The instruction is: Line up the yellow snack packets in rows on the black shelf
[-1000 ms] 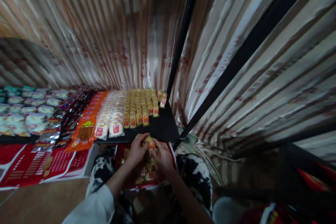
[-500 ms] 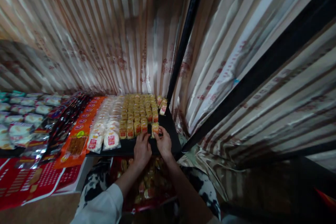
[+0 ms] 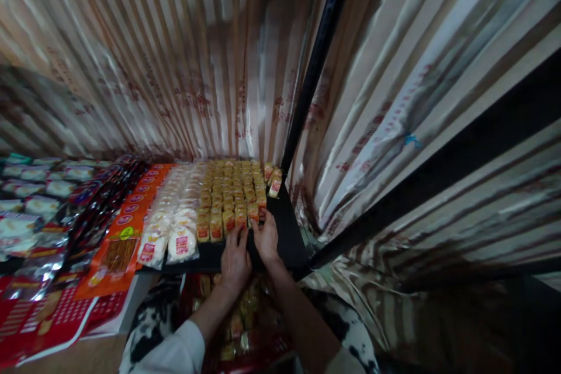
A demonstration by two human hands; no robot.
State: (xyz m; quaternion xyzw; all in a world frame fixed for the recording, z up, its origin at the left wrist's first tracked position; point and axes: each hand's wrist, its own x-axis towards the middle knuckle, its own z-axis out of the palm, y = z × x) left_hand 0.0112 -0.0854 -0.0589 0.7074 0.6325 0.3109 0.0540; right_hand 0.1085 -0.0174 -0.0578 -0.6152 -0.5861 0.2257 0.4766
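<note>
Small yellow packaged snacks (image 3: pixel 230 187) stand in tight rows on a black shelf (image 3: pixel 284 228). My right hand (image 3: pixel 266 238) is closed at the front right of these rows, its thumb and fingers around a small snack packet (image 3: pixel 253 212) with a red label. To its left, my left hand (image 3: pixel 235 258) rests with fingers stretched forward against the front of the neighbouring packet (image 3: pixel 241 216). Between my knees, below the shelf edge, lies a red bag (image 3: pixel 272 347) with more of the yellow packets in it, partly hidden by my forearms.
Left of the rows lie white round packaged crackers (image 3: pixel 183 242), an orange snack pouch (image 3: pixel 120 245), dark shiny packets (image 3: pixel 94 210) and white packs (image 3: pixel 41 205). Two loose packets (image 3: pixel 274 183) sit by a black post (image 3: pixel 307 87). Striped plastic sheeting (image 3: pixel 197 58) hangs behind.
My right hand has moved slightly left with the packet, which now stands against the row where a gap was. My left hand has stayed close beside it. The view has shifted a little.
</note>
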